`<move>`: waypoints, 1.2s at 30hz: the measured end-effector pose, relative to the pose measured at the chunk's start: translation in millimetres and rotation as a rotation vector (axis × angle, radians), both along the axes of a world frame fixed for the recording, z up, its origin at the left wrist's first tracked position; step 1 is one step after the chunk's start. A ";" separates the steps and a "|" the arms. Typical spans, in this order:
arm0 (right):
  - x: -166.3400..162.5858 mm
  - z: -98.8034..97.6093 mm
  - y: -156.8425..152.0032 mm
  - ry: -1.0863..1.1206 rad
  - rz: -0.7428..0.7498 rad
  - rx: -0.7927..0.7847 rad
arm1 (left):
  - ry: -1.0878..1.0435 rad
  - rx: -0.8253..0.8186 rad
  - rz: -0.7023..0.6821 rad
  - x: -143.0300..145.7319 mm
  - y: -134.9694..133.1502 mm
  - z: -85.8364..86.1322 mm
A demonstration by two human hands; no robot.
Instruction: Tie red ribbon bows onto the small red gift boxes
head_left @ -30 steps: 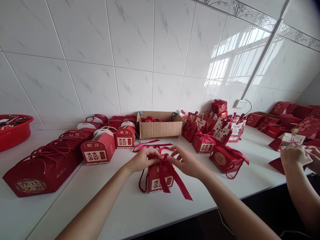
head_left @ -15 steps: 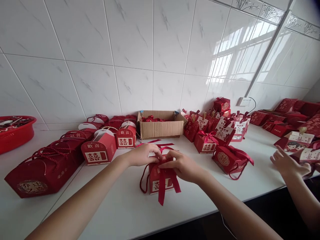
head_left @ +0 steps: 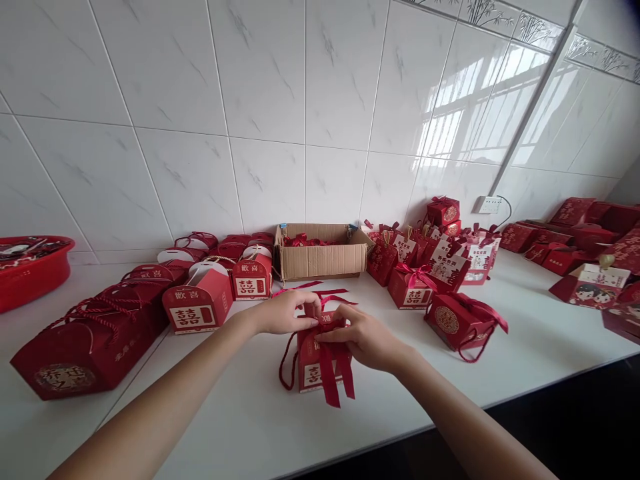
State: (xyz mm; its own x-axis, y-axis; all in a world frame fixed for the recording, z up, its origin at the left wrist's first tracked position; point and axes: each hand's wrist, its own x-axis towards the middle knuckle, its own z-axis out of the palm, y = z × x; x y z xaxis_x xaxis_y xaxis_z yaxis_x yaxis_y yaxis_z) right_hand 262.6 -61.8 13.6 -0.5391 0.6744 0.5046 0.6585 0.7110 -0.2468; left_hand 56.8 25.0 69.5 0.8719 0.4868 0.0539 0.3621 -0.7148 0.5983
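Observation:
In front of me a small red gift box (head_left: 313,363) stands upright on the white counter (head_left: 240,413). A red ribbon (head_left: 329,373) lies at its top, with two tails hanging down the front. My left hand (head_left: 287,312) is closed at the top left of the box, thumb and fingertips pinching the ribbon. From the right, my right hand (head_left: 367,337) pinches the ribbon too, its fingers bent over the top of the box. A red cord handle (head_left: 285,363) loops off the box's left side. My fingers partly hide where the ribbon crosses.
Red gift boxes (head_left: 197,303) crowd the left, with a red basin (head_left: 35,277) beyond. Behind stands a cardboard box (head_left: 320,260) holding red ribbons. Right of it are red bags (head_left: 447,263) and a ribboned box (head_left: 460,320). A socket strip (head_left: 487,205) is by the tiled wall.
Both my hands keep pinching at the box top, shifting only slightly. The ribbon tails have swung a little. Another person's hand at the right has left the view.

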 end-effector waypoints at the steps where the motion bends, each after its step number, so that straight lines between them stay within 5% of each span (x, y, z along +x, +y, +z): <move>1: 0.0 -0.2 -0.1 0.002 -0.002 -0.001 | 0.003 -0.001 0.016 0.0 -0.2 0.3; 7: -0.9 -1.3 -0.2 0.002 0.002 0.028 | 0.027 -0.026 0.074 -0.1 -1.3 1.7; 16: -2.7 0.3 -1.0 -0.020 -0.027 0.010 | -0.215 -0.481 0.185 6.8 -13.6 -8.5; 23: -3.1 -2.0 -0.2 -0.009 -0.025 0.019 | -0.240 -0.516 0.305 3.7 -20.9 -8.9; 27: -4.4 -0.6 -1.4 -0.005 -0.029 0.001 | -0.225 -0.540 0.263 1.7 -23.7 -9.3; 33: -6.5 -0.5 -1.1 0.008 -0.029 -0.005 | -0.193 -0.325 0.236 1.8 -27.9 -8.2; 36: -7.6 0.5 -1.9 0.013 -0.035 -0.018 | -0.233 -0.385 0.260 0.3 -28.0 -7.3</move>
